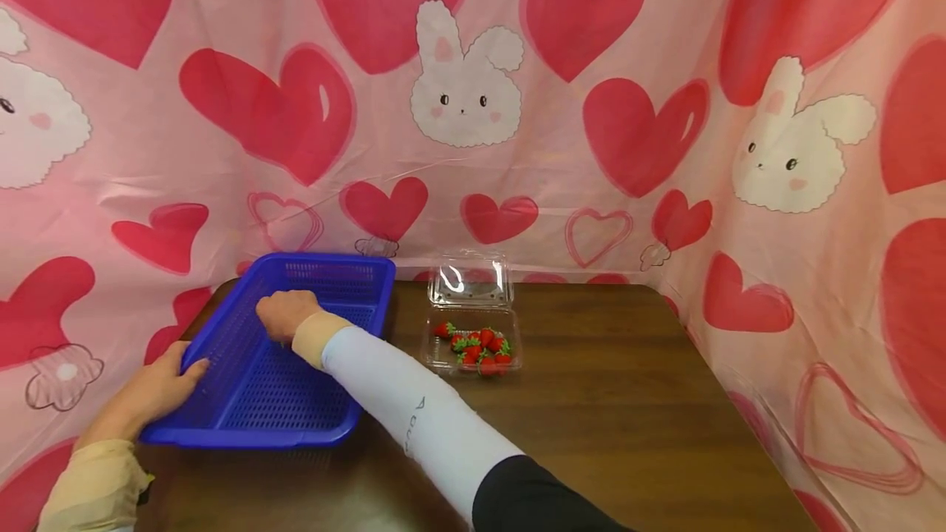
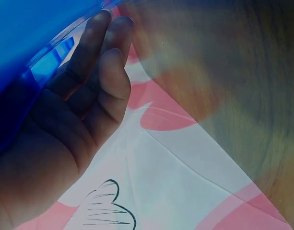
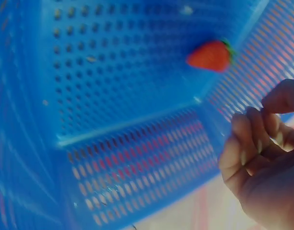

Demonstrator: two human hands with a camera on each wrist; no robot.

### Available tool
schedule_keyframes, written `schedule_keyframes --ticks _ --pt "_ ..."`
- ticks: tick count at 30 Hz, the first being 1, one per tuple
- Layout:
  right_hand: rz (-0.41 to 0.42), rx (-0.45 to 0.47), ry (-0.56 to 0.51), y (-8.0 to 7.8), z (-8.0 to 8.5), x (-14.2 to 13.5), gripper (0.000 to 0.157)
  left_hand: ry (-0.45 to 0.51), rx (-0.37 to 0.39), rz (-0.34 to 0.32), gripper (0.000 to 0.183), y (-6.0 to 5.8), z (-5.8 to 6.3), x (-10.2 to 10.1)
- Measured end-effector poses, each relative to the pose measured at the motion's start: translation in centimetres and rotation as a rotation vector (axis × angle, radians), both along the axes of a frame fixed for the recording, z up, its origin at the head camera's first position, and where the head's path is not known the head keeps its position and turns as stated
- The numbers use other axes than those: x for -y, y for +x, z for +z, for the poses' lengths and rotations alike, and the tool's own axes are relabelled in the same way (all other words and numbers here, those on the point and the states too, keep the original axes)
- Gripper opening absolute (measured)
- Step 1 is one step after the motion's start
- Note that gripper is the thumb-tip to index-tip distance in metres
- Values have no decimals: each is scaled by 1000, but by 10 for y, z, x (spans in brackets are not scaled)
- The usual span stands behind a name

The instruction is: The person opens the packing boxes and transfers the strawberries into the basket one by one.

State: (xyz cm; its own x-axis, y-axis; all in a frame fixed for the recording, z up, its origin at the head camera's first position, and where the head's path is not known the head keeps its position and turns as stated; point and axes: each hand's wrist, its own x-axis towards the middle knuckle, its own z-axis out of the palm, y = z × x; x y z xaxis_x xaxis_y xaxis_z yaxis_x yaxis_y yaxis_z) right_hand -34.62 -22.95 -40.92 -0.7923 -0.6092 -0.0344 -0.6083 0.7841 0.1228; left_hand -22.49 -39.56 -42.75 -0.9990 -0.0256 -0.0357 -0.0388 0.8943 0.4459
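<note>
A blue plastic basket (image 1: 277, 392) with slotted walls stands at the left of the table. My left hand (image 1: 158, 388) grips its near left rim, the thumb over the edge; in the left wrist view its fingers lie along the basket's outer side. Over the basket, my right hand (image 1: 290, 314) is loosely curled with nothing visible between its fingers. One red strawberry (image 3: 211, 56) is inside the basket in the right wrist view; the head view does not show it. To the right, several strawberries (image 1: 484, 341) lie in a clear plastic clamshell box (image 1: 510, 318) with its lid up.
The brown wooden table (image 1: 606, 401) extends to the right of the box. A pink cloth (image 1: 517, 171) with hearts and rabbits hangs behind and at both sides, close to the basket's left and back.
</note>
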Motion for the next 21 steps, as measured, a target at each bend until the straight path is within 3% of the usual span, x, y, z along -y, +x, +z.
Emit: schedule_keyframes --ticks 6,10,16,21 --pt "-10 4 -67 -3 34 1 20 -5 -2 7 57 1 0 2" --pt "0 6 -87 -2 61 -11 16 -9 4 4 57 1 1 2" --pt "67 -19 -112 -4 98 -51 21 -22 -25 -15 53 2 1 -1" --pt "108 -53 -149 -9 112 -97 16 -22 -23 -17 54 0 2 -1"
